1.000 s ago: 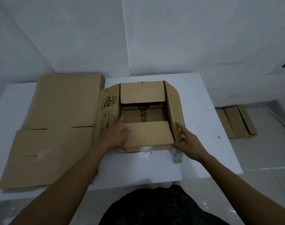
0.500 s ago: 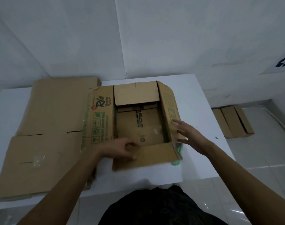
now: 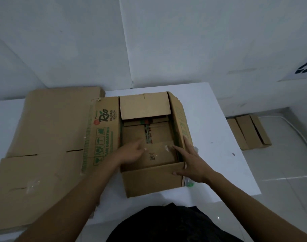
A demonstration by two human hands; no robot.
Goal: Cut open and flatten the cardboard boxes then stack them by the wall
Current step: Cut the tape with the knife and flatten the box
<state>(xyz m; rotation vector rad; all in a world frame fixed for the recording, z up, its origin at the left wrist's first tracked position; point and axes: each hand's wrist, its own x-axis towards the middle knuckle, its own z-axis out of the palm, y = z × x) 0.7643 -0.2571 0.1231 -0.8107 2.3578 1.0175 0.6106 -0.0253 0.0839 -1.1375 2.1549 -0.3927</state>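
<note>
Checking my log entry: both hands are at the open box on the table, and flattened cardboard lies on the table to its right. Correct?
No. The head view shows the flattened cardboard on the table to the left of the open box. The left hand and right hand are at it.

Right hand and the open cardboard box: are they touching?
Touching. Head view shows the right hand straddling the open cardboard box at its near right corner: thumb on the near flap, fingers against the right wall.
</note>
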